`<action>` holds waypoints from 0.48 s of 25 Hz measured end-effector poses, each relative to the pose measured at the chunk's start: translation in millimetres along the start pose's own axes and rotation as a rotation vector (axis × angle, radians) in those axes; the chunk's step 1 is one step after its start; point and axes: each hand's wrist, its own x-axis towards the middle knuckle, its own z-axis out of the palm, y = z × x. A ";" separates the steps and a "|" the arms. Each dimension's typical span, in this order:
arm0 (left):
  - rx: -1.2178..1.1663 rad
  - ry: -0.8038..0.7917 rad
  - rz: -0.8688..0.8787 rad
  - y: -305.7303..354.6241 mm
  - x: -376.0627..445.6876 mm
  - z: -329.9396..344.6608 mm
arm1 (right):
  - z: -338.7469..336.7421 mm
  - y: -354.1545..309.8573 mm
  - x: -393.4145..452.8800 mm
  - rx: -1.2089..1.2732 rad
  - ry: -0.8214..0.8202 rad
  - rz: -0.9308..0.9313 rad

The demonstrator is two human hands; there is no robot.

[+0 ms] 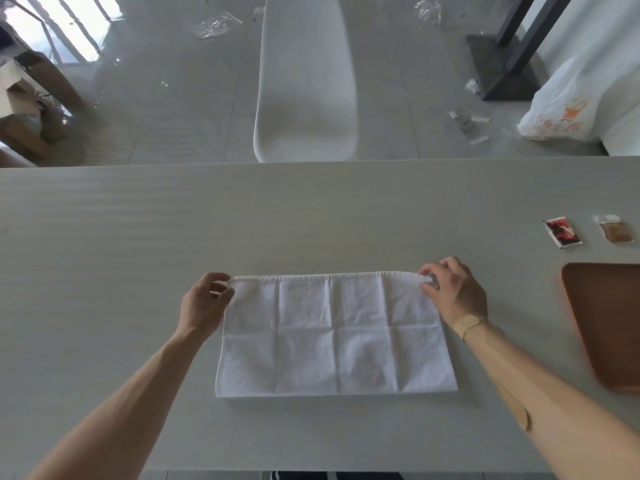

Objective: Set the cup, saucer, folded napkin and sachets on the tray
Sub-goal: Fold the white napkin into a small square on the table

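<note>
The white napkin [334, 332] lies flat on the table [138, 237], folded once, between both hands. The left hand [204, 303] pinches its far left corner; the right hand [453, 292] grips the far right corner. Right of that hand lie the wooden tray [606, 323] and two sachets [562, 233].

The wooden tray [609, 327] is cut off by the right frame edge. Print on the red sachet [563, 233] and the brown sachet [615, 231] is too small to read. The right hand [450, 289] covers the napkin [334, 336] far right corner.
</note>
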 end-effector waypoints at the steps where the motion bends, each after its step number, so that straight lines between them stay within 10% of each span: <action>1: -0.021 0.010 0.000 0.0 -1.3 -0.2 | 1.0 -0.3 -1.2 0.011 0.027 -0.005; 12: -0.341 -0.061 -0.109 -0.7 -0.5 -2.6 | -1.7 31.2 -9.2 0.712 -0.076 0.321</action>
